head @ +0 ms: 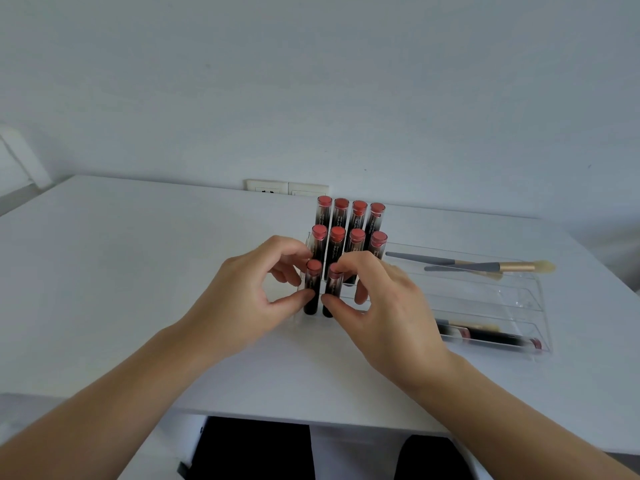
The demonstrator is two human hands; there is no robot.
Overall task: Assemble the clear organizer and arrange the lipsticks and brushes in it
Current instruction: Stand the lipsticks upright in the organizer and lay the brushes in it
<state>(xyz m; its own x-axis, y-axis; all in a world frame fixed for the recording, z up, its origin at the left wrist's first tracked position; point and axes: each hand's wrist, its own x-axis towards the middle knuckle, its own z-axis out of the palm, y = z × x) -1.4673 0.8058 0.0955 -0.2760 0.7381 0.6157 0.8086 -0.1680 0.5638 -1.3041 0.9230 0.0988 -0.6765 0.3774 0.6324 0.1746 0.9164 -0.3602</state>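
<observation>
At a white table (138, 271), the left hand (249, 292) closes its grip on a front-row lipstick (311, 289) standing in the clear organizer (519, 306); the right hand (384, 306) pinches the neighbouring lipstick (331, 292). Brushes (485, 266) lie in the tray section further right.

Premises appear domestic, likely a bedroom or dressing corner. Evidence: plain white wall (311, 81) with a double wall socket (287, 188) at the tabletop (138, 271) edge; white tabletop carrying cosmetics, namely upright lipsticks (349, 223) and makeup brushes (485, 266) in a clear organizer (533, 296).
</observation>
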